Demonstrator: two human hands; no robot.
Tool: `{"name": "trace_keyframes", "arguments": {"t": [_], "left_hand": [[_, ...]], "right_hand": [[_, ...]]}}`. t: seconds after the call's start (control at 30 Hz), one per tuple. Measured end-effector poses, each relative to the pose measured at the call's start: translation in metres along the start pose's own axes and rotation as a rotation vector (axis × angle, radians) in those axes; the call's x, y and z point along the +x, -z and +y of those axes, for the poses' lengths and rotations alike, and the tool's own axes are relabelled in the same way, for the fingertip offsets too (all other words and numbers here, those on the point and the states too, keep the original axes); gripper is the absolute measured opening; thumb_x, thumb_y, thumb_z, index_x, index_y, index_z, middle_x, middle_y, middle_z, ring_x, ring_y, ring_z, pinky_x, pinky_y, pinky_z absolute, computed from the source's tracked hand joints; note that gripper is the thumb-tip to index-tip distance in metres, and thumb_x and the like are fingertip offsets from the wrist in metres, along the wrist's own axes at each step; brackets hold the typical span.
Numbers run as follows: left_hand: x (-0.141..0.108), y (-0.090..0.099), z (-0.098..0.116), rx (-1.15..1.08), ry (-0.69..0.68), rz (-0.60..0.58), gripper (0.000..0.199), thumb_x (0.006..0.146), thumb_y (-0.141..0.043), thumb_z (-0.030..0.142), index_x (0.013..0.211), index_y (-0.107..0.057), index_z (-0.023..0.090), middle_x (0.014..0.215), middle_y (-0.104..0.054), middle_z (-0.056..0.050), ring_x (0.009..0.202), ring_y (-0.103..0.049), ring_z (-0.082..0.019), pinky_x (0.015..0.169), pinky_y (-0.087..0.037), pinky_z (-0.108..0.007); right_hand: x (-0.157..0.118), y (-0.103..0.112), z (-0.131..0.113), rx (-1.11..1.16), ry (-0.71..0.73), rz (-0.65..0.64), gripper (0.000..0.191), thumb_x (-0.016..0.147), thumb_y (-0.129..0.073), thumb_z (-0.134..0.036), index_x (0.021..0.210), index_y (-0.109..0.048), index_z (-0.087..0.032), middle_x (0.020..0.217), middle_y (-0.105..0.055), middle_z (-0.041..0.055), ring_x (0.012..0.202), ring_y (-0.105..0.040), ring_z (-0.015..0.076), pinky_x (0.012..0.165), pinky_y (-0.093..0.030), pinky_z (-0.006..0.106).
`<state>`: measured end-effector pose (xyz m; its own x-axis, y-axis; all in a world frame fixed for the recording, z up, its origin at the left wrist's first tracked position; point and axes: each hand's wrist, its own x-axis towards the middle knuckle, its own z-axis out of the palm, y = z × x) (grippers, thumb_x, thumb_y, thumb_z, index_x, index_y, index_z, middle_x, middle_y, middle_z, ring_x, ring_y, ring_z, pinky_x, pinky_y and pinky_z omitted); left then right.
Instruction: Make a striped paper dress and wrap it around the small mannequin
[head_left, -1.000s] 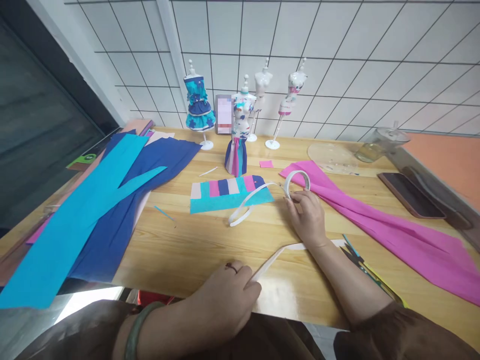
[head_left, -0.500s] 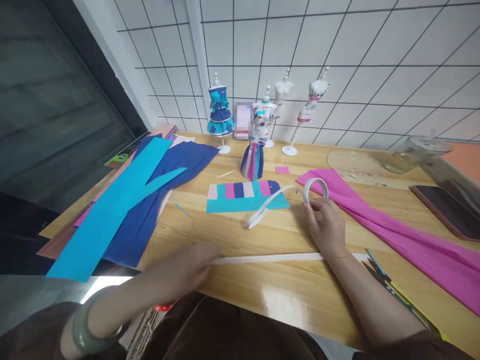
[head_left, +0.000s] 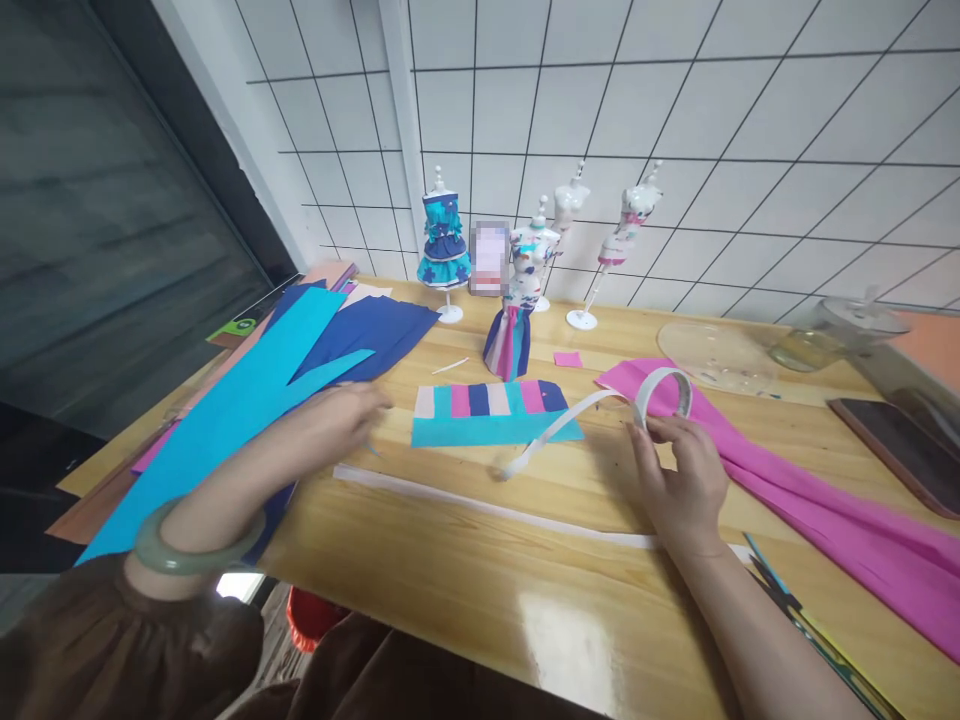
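Observation:
In the head view my right hand (head_left: 681, 480) grips a roll of white double-sided tape (head_left: 666, 395), held on edge above the table. From the roll a loose length of tape (head_left: 559, 425) curls leftward over the corner of a patchwork fabric piece (head_left: 487, 428), striped above and turquoise below. My left hand (head_left: 346, 418), a little blurred, hovers over the end of the turquoise fabric strip, fingers stretched to the right and nothing visible in them. A long pale strip (head_left: 480, 508) lies across the table before me, passing behind my right wrist.
Turquoise fabric (head_left: 247, 400) and navy fabric (head_left: 382, 335) lie at left. Pink fabric (head_left: 795, 490) and yellow-edged scissors (head_left: 817, 640) are at right. Several small dress forms stand behind, one in a blue dress (head_left: 444, 245). A phone (head_left: 892, 445) lies far right, near a clear cup (head_left: 847, 330).
My left hand has left the pale strip's end and moved up and left to the turquoise fabric. My right hand, with the tape roll, has shifted slightly right and down in view.

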<state>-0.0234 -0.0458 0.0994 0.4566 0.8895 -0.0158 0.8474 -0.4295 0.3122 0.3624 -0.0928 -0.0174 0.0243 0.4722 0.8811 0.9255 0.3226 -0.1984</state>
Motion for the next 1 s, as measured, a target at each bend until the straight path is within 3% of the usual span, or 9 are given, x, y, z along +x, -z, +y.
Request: {"name": "trace_keyframes", "arguments": {"t": [0.07, 0.1, 0.27, 0.4, 0.53, 0.67, 0.8, 0.9, 1.0], "left_hand": [[0.013, -0.009, 0.033, -0.251, -0.003, 0.110, 0.032, 0.087, -0.047, 0.031, 0.111, -0.065, 0.019, 0.113, -0.066, -0.006, 0.104, -0.059, -0.021, 0.091, -0.046, -0.033], [0.020, -0.016, 0.050, -0.432, -0.028, 0.096, 0.033, 0.088, -0.048, 0.035, 0.112, -0.064, 0.019, 0.114, -0.065, -0.006, 0.105, -0.059, -0.020, 0.090, -0.047, -0.032], [0.049, -0.062, 0.115, -1.201, -0.063, -0.221, 0.041, 0.084, -0.055, 0.045, 0.109, -0.064, 0.014, 0.105, -0.066, -0.010, 0.080, -0.065, -0.017, 0.066, -0.055, -0.028], [0.060, -0.084, 0.127, -1.589, -0.027, -0.450, 0.035, 0.081, -0.062, 0.043, 0.090, -0.065, 0.009, 0.086, -0.066, -0.008, 0.074, -0.066, -0.015, 0.057, -0.054, -0.023], [0.059, -0.093, 0.120, -1.533, -0.011, -0.583, 0.033, 0.077, -0.066, 0.043, 0.079, -0.062, 0.010, 0.060, -0.060, 0.000, 0.045, -0.057, -0.007, 0.045, -0.048, -0.018], [0.055, -0.103, 0.115, -1.412, 0.005, -0.651, 0.034, 0.080, -0.062, 0.044, 0.088, -0.063, 0.012, 0.056, -0.059, 0.002, 0.039, -0.053, -0.005, 0.037, -0.041, -0.015], [0.054, -0.111, 0.116, -1.361, 0.041, -0.639, 0.036, 0.081, -0.061, 0.046, 0.093, -0.063, 0.012, 0.053, -0.058, 0.004, 0.036, -0.051, -0.005, 0.036, -0.040, -0.015], [0.056, -0.114, 0.115, -1.347, 0.032, -0.635, 0.035, 0.080, -0.061, 0.045, 0.089, -0.064, 0.011, 0.058, -0.061, 0.000, 0.042, -0.056, -0.007, 0.041, -0.045, -0.016], [0.058, -0.114, 0.114, -1.279, -0.006, -0.578, 0.034, 0.077, -0.063, 0.044, 0.084, -0.068, 0.010, 0.083, -0.066, -0.007, 0.046, -0.056, -0.005, 0.040, -0.046, -0.016]], "right_hand": [[0.004, 0.003, -0.002, -0.003, 0.034, 0.030, 0.015, 0.079, -0.066, -0.018, 0.092, -0.058, -0.021, 0.080, -0.065, 0.0045, 0.080, -0.063, 0.0224, 0.081, -0.052, 0.046], [0.005, 0.005, -0.004, -0.001, 0.053, 0.037, 0.018, 0.078, -0.067, -0.016, 0.092, -0.057, -0.022, 0.081, -0.065, 0.0041, 0.081, -0.064, 0.0219, 0.084, -0.052, 0.047], [0.009, 0.010, -0.016, 0.003, 0.145, 0.000, 0.025, 0.076, -0.067, -0.010, 0.095, -0.057, -0.024, 0.080, -0.064, 0.0013, 0.074, -0.064, 0.0179, 0.090, -0.051, 0.051], [0.012, 0.012, -0.025, 0.028, 0.203, -0.071, 0.029, 0.078, -0.065, -0.007, 0.100, -0.058, -0.025, 0.085, -0.067, 0.0016, 0.072, -0.065, 0.0161, 0.093, -0.049, 0.053], [0.014, 0.012, -0.031, 0.107, 0.145, -0.099, 0.033, 0.077, -0.065, -0.005, 0.102, -0.057, -0.026, 0.088, -0.067, 0.0023, 0.075, -0.066, 0.0174, 0.095, -0.048, 0.056], [0.013, 0.011, -0.032, 0.140, 0.030, -0.110, 0.028, 0.078, -0.064, -0.007, 0.099, -0.059, -0.024, 0.084, -0.066, 0.0035, 0.078, -0.066, 0.0202, 0.090, -0.051, 0.053], [0.012, 0.013, -0.034, 0.078, -0.082, -0.152, 0.013, 0.081, -0.063, -0.017, 0.091, -0.059, -0.024, 0.081, -0.066, 0.0044, 0.080, -0.066, 0.0230, 0.074, -0.055, 0.041], [0.013, 0.019, -0.035, 0.079, -0.148, -0.262, 0.005, 0.084, -0.061, -0.021, 0.088, -0.058, -0.022, 0.077, -0.065, 0.0033, 0.069, -0.064, 0.0190, 0.063, -0.052, 0.032], [0.013, 0.026, -0.037, 0.073, -0.195, -0.462, 0.005, 0.087, -0.056, -0.026, 0.086, -0.058, -0.021, 0.072, -0.062, 0.0016, 0.060, -0.060, 0.0161, 0.053, -0.048, 0.028]]}}
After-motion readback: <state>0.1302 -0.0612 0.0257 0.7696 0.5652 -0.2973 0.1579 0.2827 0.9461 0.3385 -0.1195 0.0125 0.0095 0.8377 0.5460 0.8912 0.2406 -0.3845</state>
